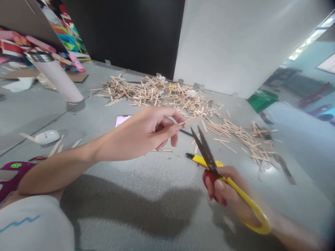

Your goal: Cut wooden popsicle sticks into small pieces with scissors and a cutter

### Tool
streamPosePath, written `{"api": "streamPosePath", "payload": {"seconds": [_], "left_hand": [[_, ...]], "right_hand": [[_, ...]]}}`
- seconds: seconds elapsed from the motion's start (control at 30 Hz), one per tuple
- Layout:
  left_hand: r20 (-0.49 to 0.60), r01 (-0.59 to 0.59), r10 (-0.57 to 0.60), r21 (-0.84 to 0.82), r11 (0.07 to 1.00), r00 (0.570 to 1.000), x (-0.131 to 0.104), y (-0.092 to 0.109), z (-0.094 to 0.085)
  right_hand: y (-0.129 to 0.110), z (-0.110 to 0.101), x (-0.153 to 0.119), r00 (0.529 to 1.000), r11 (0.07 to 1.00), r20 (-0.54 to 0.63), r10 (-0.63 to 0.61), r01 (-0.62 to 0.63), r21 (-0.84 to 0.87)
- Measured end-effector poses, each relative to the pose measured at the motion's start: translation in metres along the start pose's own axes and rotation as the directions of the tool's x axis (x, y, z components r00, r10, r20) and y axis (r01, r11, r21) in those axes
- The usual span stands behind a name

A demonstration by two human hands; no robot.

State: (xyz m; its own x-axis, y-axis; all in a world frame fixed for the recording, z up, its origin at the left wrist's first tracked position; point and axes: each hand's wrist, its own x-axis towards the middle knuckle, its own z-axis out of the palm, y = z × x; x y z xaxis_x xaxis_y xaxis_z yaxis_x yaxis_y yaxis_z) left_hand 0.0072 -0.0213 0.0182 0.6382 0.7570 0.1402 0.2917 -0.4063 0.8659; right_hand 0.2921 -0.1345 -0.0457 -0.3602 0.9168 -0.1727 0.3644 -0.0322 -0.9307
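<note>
while the left hand (142,136) pinches one pale strip (193,121) between its fingers, the right hand (232,195) wraps its fingers round one pair of scissors (210,163), blades parted, just right of the strip. the scissors partly hide one yellow cutter (200,160), the left hand one phone (121,120); beyond lie uncountably many sticks (146,92).

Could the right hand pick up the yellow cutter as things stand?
Probably not: the yellow cutter lies close by, but the right hand holds the scissors, which partly cover it in this view.
</note>
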Motion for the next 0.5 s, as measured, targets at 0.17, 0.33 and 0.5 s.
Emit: {"api": "streamPosePath", "payload": {"seconds": [0.17,0.33,0.5], "left_hand": [[0.019,-0.001,0.001,0.007,1.000,1.000,0.0002,-0.0019,0.0016],[0.031,-0.003,0.002,0.034,0.999,1.000,-0.0009,0.0005,-0.0008],[0.024,0.024,-0.023,-0.008,1.000,0.999,0.0017,-0.0012,0.0056]], "right_hand": [[0.0002,-0.0006,0.0026,1.000,0.999,-0.012,0.021,-0.021,-0.025],[0.0018,-0.0005,0.0016,0.997,0.997,-0.015,0.073,-0.073,-0.025],[0.0016,0.0015,0.0064,0.995,0.998,-0.084,0.058,-0.058,0.002]]}}
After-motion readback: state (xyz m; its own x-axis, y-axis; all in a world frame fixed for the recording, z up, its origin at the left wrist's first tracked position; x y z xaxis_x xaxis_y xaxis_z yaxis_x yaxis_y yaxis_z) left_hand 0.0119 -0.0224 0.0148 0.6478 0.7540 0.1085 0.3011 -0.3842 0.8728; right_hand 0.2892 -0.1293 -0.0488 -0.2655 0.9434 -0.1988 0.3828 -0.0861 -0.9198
